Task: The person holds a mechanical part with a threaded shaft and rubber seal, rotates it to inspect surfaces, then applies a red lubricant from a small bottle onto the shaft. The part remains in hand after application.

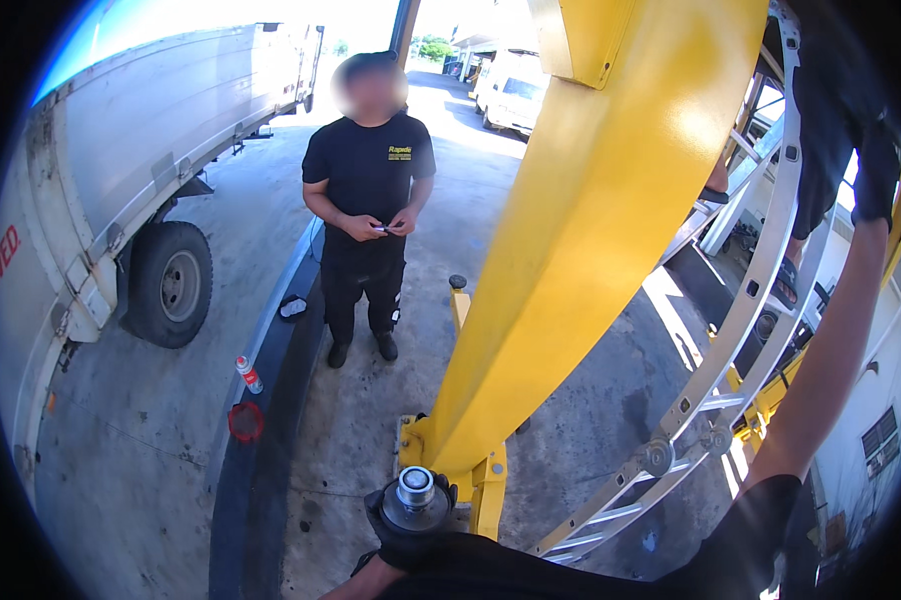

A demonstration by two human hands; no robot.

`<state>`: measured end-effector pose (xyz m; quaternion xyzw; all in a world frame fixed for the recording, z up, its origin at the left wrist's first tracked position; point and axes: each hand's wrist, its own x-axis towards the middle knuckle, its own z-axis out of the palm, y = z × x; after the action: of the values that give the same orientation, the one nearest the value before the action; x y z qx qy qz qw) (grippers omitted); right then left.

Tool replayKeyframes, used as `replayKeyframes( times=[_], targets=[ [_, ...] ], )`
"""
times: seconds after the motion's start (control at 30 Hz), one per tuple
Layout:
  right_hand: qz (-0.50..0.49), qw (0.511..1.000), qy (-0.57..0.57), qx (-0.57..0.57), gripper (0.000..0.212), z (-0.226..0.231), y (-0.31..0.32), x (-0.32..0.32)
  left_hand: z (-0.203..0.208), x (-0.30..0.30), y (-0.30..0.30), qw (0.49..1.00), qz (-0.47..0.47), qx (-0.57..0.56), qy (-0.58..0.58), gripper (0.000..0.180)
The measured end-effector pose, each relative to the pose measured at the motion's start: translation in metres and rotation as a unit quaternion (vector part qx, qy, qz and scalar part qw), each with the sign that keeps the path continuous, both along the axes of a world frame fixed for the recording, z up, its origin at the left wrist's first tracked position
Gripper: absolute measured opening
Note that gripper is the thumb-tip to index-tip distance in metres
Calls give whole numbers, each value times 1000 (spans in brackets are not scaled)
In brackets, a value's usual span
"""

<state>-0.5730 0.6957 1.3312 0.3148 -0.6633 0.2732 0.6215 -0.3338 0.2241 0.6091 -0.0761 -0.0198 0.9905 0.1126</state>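
My left hand, in a black glove, is wrapped around a round dark metal part with a shiny silver neck. The part is upright at the bottom middle, in front of the foot of a thick yellow steel post. My right arm stretches up along the right side. At its end, my black-gloved right hand is beside a yellow curved edge near the upper right rim. Its fingers are dark and partly lost in shadow, so their grip does not show. An aluminium ladder stands between that arm and the post.
A person in black stands ahead, holding a small object. Along a dark kerb are a red-and-white spray can and a red dish. A truck is parked left. Someone's sandalled foot shows behind the ladder.
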Motion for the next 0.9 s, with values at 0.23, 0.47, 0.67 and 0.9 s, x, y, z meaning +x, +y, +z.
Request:
replayKeyframes(
  times=[0.23, 0.47, 0.67, 0.9],
  targets=[
    [5, 1000, 0, 2, 30, -3, -30, -4, -4, 12, -12, 1000, 20, 13, 11, 89],
    [15, 1000, -11, -7, 32, -18, -67, -6, -5, 24, -21, 999, 32, 23, 17, 88],
    [21, 1000, -20, -11, 34, -34, -102, -9, -1, 35, -34, 999, 38, 27, 20, 87],
    [19, 999, -27, -14, 37, -51, -136, -9, -3, 47, -51, 998, 43, 42, 22, 85]
  ],
)
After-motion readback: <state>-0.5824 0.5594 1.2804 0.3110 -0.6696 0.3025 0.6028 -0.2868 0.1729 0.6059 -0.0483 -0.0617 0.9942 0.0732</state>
